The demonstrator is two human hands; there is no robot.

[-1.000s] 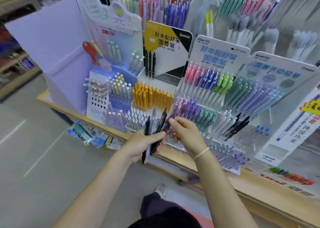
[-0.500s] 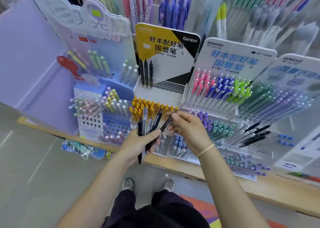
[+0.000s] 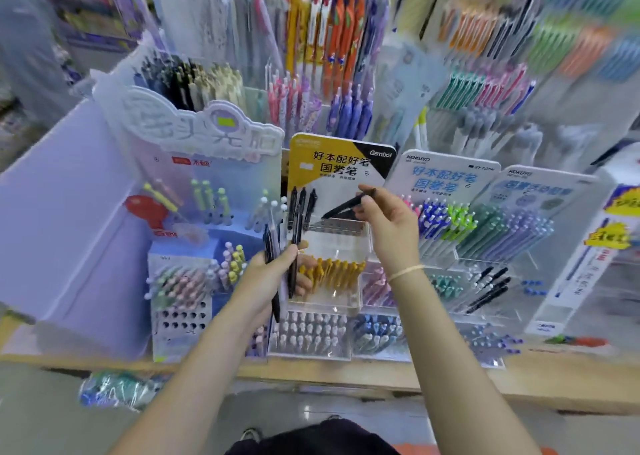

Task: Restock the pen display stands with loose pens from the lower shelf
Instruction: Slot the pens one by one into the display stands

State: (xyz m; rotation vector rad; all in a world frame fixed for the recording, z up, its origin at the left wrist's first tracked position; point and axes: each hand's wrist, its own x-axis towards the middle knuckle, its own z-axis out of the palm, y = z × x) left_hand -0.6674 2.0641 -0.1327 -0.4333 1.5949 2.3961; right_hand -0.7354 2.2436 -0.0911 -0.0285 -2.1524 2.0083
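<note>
My right hand [image 3: 389, 227] pinches one black pen [image 3: 341, 207], tip pointing left toward the top tier of the yellow-and-black display stand [image 3: 341, 163]. Three black pens [image 3: 302, 205] stand upright in that tier. My left hand [image 3: 273, 274] grips a bundle of black pens [image 3: 277, 246] upright, just in front of the stand's row of yellow pens [image 3: 336, 269].
Blue-and-white stands [image 3: 446, 177] with coloured pens are on the right, a lilac stand [image 3: 204, 136] with pastel pens on the left. All sit on a wooden shelf [image 3: 450, 382]. Packaged pens [image 3: 114, 389] lie below its edge. Hanging pens fill the wall behind.
My right hand pulled one black pen out of the left-hand bundle and lifted it up to the stand's top tier. The left hand rose slightly. The camera tilted up.
</note>
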